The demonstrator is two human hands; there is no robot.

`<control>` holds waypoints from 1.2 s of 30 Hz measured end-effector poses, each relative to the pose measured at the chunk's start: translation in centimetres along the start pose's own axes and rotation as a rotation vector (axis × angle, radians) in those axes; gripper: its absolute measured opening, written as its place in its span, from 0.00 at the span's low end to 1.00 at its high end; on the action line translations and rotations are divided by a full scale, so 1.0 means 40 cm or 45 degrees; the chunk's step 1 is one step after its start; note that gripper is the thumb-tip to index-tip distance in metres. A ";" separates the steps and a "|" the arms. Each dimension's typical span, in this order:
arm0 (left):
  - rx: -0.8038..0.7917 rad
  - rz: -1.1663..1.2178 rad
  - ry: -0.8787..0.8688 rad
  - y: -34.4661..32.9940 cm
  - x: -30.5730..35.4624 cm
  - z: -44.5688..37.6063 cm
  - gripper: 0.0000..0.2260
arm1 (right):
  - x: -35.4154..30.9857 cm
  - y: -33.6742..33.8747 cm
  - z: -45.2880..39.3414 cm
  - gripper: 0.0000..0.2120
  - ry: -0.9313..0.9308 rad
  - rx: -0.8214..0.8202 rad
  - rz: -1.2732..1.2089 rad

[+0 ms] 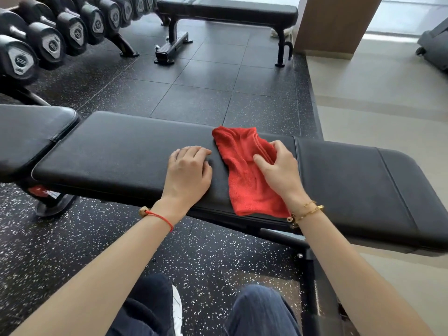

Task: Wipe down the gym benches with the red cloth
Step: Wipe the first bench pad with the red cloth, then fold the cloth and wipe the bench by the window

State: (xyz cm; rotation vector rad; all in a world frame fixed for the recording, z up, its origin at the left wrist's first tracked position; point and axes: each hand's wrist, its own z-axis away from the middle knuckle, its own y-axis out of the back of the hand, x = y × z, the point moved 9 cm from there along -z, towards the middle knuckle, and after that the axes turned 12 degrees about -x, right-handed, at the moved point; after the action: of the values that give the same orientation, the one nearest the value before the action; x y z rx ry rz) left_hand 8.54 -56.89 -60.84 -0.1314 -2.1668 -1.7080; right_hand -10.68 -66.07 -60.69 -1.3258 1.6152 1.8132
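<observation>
Many dumbbells (48,42); second bench (228,10) beyond

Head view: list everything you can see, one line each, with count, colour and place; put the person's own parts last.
near bench: one, black padded, across the middle, under both hands
far bench: one, black, top centre on the dark floor
red cloth: one, red, lying on the near bench, right of centre
dumbbells: a row, black with grey end caps, on a rack at top left; count unclear
pillar: one, brown, top right
bracelets: gold, on the right wrist
string bracelet: one, red, on the left wrist
left hand: resting on the near bench, beside the cloth
right hand: gripping a fold of the red cloth
</observation>
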 end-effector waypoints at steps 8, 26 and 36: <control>-0.097 0.112 0.002 0.047 0.037 -0.025 0.15 | 0.043 -0.036 -0.024 0.04 -0.598 -0.308 -0.774; -0.277 0.166 0.013 0.892 0.310 -0.144 0.13 | -0.657 0.500 0.088 0.07 -0.838 0.010 -1.024; -0.399 0.274 -0.265 1.129 0.591 -0.163 0.12 | -0.879 0.866 0.297 0.06 -0.858 0.395 -1.147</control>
State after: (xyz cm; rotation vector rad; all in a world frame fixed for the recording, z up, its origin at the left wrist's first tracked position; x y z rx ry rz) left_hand 1.82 -55.18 -9.94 -0.6275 -1.9189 -1.9626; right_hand -25.23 -54.10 -13.55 -0.9081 0.7030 1.1757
